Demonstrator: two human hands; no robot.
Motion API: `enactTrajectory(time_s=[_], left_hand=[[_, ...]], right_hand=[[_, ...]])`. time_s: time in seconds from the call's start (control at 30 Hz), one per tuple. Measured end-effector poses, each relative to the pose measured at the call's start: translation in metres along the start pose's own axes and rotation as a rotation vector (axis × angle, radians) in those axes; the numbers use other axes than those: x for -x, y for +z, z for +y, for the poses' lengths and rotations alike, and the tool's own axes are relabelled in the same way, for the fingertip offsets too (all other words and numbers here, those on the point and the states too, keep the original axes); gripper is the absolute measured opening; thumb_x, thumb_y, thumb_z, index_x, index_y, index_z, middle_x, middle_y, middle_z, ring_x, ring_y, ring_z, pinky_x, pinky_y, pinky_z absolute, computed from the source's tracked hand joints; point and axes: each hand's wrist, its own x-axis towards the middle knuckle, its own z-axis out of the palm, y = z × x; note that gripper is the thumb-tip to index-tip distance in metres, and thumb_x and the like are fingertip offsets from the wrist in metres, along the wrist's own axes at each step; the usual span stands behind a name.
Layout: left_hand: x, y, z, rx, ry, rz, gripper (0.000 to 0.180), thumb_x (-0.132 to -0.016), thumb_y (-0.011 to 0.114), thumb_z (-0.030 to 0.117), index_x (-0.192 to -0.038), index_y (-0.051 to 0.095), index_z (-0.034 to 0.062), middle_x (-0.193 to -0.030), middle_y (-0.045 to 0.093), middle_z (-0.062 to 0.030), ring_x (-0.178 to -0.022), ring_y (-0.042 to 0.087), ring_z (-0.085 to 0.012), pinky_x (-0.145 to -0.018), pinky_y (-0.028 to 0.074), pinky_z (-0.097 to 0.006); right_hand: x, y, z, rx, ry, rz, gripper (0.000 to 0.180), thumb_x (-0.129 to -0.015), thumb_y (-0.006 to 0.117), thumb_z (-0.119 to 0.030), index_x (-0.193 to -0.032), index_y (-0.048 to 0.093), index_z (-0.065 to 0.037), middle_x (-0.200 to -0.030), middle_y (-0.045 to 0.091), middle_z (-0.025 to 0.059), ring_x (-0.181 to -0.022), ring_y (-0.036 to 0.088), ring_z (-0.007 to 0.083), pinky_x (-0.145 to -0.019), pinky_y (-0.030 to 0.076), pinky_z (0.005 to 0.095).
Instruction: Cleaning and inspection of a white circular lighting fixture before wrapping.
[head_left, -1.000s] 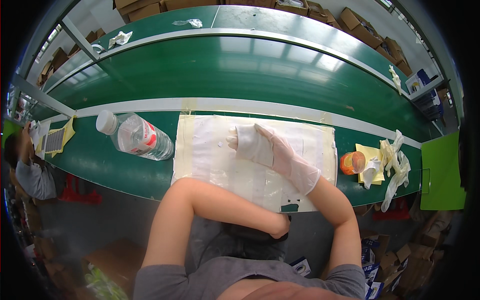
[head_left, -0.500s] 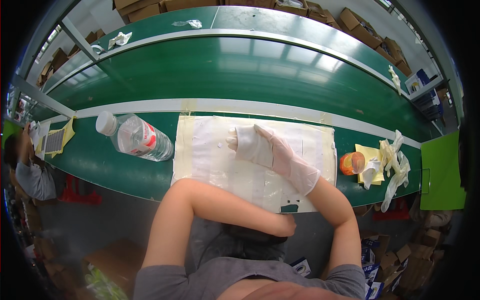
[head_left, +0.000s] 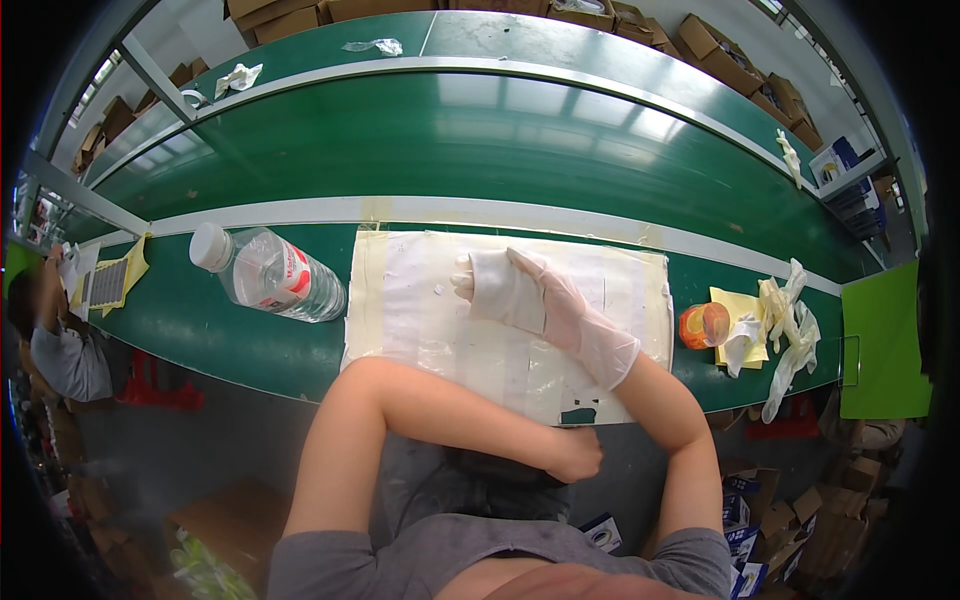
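My right hand [head_left: 570, 305], in a thin whitish glove, lies over the pale board. Its thumb presses on a folded white cloth [head_left: 505, 288] wrapped around the fingers. Pale fingertips poke out past the cloth's left side. Bent across the board's front edge is my left forearm, and my bare left hand [head_left: 577, 455] is closed in a fist just in front of the table, above my lap. Whatever that fist may hold is hidden. Under the right hand, the white-covered board [head_left: 400, 300] bears tape strips and a small white scrap [head_left: 439, 290].
Left of the board a large clear plastic bottle [head_left: 270, 275] lies tilted. To the right are an orange-filled cup [head_left: 704, 326], a yellow sheet [head_left: 735, 300] and crumpled gloves [head_left: 797, 335]. A low green partition [head_left: 500, 130] runs behind. A person [head_left: 65, 340] sits far left.
My left fist has shifted slightly to the right and down. The right hand and the white cloth stay in place.
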Motion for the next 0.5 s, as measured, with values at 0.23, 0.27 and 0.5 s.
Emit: enactTrajectory(time_s=[0.23, 0.27, 0.5], left_hand=[[-0.006, -0.018, 0.005, 0.125, 0.331, 0.392, 0.012, -0.074, 0.061, 0.014, -0.076, 0.061, 0.0017, -0.075, 0.066, -0.0127, -0.08, 0.067, -0.0312, -0.064, 0.053, -0.044], [-0.005, -0.02, 0.007, 0.174, 0.322, 0.465, 0.012, -0.075, 0.06, 0.013, -0.075, 0.059, 0.0016, -0.071, 0.066, -0.0123, -0.076, 0.068, -0.0316, -0.061, 0.053, -0.044], [0.004, -0.03, 0.007, 0.09, 0.289, 0.142, 0.012, -0.068, 0.064, 0.015, -0.069, 0.065, 0.0027, -0.064, 0.066, -0.0149, -0.064, 0.068, -0.0334, -0.056, 0.053, -0.044]], right_hand=[[0.0, 0.002, 0.0, -0.011, 0.003, 0.006, 0.056, -0.104, 0.035, -0.035, -0.139, 0.041, 0.008, -0.131, 0.057, 0.0225, -0.123, 0.056, 0.0325, -0.106, 0.044, 0.0446], [0.001, 0.003, 0.0, -0.001, 0.0, 0.01, 0.056, -0.104, 0.036, -0.035, -0.139, 0.041, 0.008, -0.131, 0.057, 0.0226, -0.123, 0.056, 0.0327, -0.106, 0.044, 0.0448], [0.001, 0.003, 0.0, -0.008, 0.0, 0.001, 0.056, -0.104, 0.036, -0.035, -0.138, 0.041, 0.009, -0.131, 0.057, 0.0232, -0.123, 0.056, 0.0335, -0.106, 0.043, 0.0453]])
